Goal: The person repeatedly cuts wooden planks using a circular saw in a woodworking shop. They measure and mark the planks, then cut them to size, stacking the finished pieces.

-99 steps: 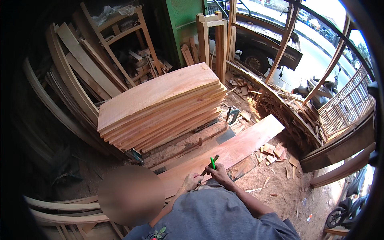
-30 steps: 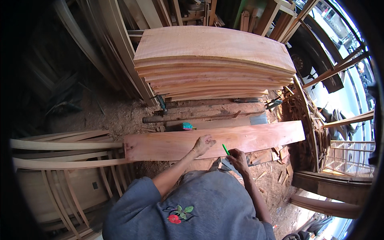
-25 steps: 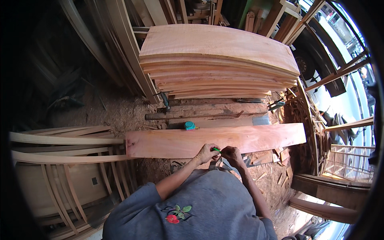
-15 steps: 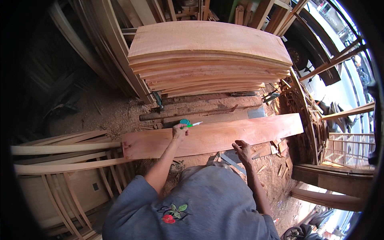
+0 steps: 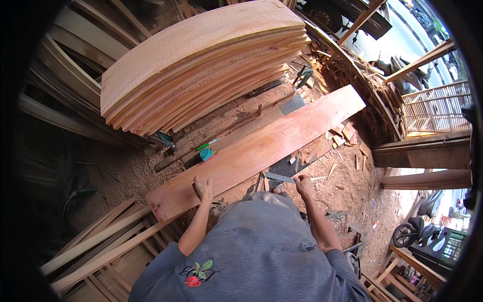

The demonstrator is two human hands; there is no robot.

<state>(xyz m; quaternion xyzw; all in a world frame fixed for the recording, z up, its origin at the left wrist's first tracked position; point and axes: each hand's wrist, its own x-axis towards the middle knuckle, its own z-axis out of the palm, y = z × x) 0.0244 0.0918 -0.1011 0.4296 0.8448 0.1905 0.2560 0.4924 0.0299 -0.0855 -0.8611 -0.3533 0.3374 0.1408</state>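
Note:
A long pinkish plank (image 5: 261, 146) lies slantwise in front of me. Over its near left part is my left hand (image 5: 203, 189), fingers apart and holding nothing. My right hand (image 5: 303, 185) is closed on the right end of a flat grey metal strip (image 5: 279, 177), just off the plank's near edge. The strip's left end is by a small piece of wood, and whether the two are joined is unclear. On the plank's far edge sits a teal tape measure (image 5: 206, 154). A green and white pen (image 5: 207, 144) lies just beyond it.
Beyond the plank rises a tall stack of curved boards (image 5: 201, 55). Long wooden strips (image 5: 100, 236) lie at the lower left. Wood offcuts (image 5: 347, 132) and shavings cover the ground at right. A motorcycle (image 5: 408, 232) stands at the lower right.
My left hand has let go of the pen, which now lies beyond the plank. My right hand has moved from above the plank to grip the metal strip. The view has turned.

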